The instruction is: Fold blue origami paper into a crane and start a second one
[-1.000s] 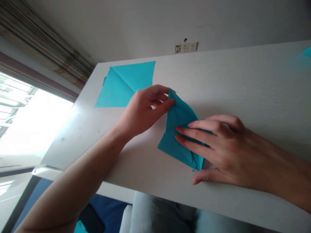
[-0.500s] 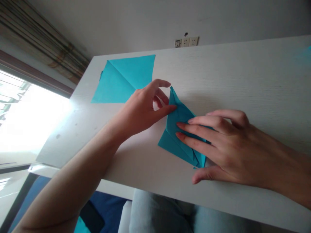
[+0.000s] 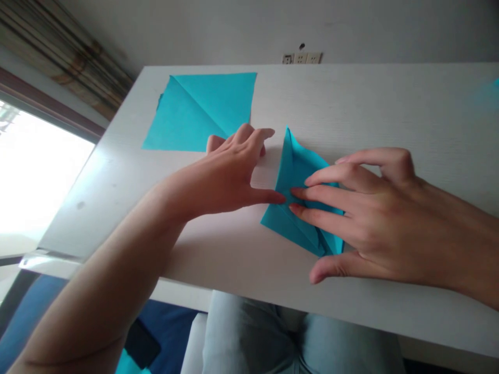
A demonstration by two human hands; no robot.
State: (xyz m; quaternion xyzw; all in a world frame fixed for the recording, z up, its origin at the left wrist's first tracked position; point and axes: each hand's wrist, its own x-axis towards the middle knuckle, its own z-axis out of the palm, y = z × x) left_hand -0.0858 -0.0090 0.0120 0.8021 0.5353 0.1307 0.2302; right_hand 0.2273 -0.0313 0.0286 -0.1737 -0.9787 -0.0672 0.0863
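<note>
A folded piece of blue paper (image 3: pixel 286 169) lies on the white table, its pointed tip toward the wall and its creased flaps facing up. My right hand (image 3: pixel 374 213) rests on its right part with the fingers spread flat, covering some of the folds; the thumb lies on the table below it. My left hand (image 3: pixel 237 171) is at the paper's left edge. Its thumb tip touches the paper near a crease, while the index finger points away, apart from the tip, and the other fingers are partly curled.
A second blue sheet (image 3: pixel 206 111) with a diagonal crease lies flat at the back left of the table (image 3: pixel 390 109). Sockets (image 3: pixel 302 58) are on the wall behind. Below the front edge are my legs (image 3: pixel 249 337) and a dark phone-like object (image 3: pixel 143 344).
My left thumb has slid down the paper's left edge toward me, and the index finger has come away from the tip. My right hand still presses the paper. The view has shifted slightly.
</note>
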